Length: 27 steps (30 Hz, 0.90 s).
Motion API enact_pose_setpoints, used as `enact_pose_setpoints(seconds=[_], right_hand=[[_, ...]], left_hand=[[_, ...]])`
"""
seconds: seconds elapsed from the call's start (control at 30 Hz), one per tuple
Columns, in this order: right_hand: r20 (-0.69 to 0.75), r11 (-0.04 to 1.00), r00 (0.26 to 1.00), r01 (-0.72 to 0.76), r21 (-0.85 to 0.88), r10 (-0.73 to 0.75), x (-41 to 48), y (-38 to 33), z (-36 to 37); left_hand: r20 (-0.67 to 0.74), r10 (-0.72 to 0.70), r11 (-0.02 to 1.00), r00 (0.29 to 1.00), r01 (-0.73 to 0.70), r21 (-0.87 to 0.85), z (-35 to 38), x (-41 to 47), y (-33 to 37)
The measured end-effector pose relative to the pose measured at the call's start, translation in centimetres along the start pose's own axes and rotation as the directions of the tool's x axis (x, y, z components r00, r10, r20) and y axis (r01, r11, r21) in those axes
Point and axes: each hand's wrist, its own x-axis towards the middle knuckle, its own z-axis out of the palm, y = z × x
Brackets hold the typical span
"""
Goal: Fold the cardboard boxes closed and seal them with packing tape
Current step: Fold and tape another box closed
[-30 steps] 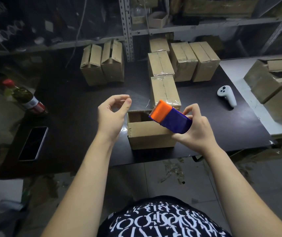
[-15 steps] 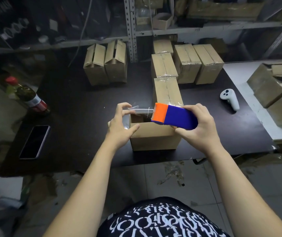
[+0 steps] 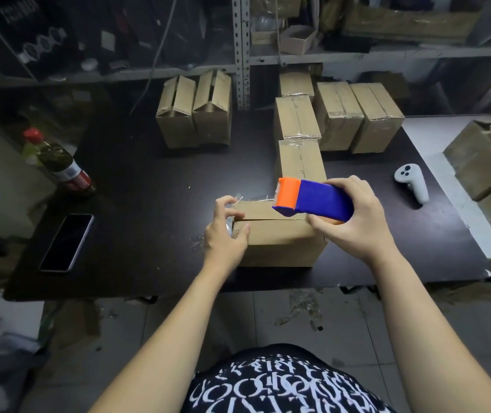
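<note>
At edge of brown cardboard box (image 3: pixel 280 242) our left fingers (image 3: pixel 227 204) pinch clear tape (image 3: pixel 256 199), right fingers (image 3: pixel 344 186) clamp blue-orange dispenser (image 3: pixel 318 201); slack cd wrinkle it.

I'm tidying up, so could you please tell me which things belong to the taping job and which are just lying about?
Job: near box, dispenser, open boxes, sealed boxes.
Lying about: bottle, phone, controller.

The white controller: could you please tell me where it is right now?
In the head view, the white controller lies on the dark table near its right edge, right of the tape dispenser.
</note>
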Motion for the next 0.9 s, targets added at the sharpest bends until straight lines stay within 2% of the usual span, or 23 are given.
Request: enact_pose_setpoints(seconds=[0.2,0.4,0.63,0.9], right_hand=[[-0.070,0.996,0.996,-0.054,0.070,0.059,1.4,0.3,-0.1],[-0.038,0.992,0.995,-0.086,0.095,0.090,2.0,0.8,0.0],[-0.071,0.987,0.991,-0.104,0.124,0.114,2.3,1.2,-0.1],[-0.054,0.971,0.983,-0.162,0.175,0.173,2.1,0.9,0.4]], left_hand=[[-0.003,0.016,1.000,1.000,-0.016,-0.001,0.3,0.1,-0.1],[0.017,0.024,0.997,1.000,-0.025,0.067,0.0,0.0,0.1],[0.070,0.038,0.998,0.997,-0.042,0.050,-0.3,-0.2,0.0],[0.040,-0.026,1.000,0.999,0.025,0.018,-0.3,-0.5,0.4]])
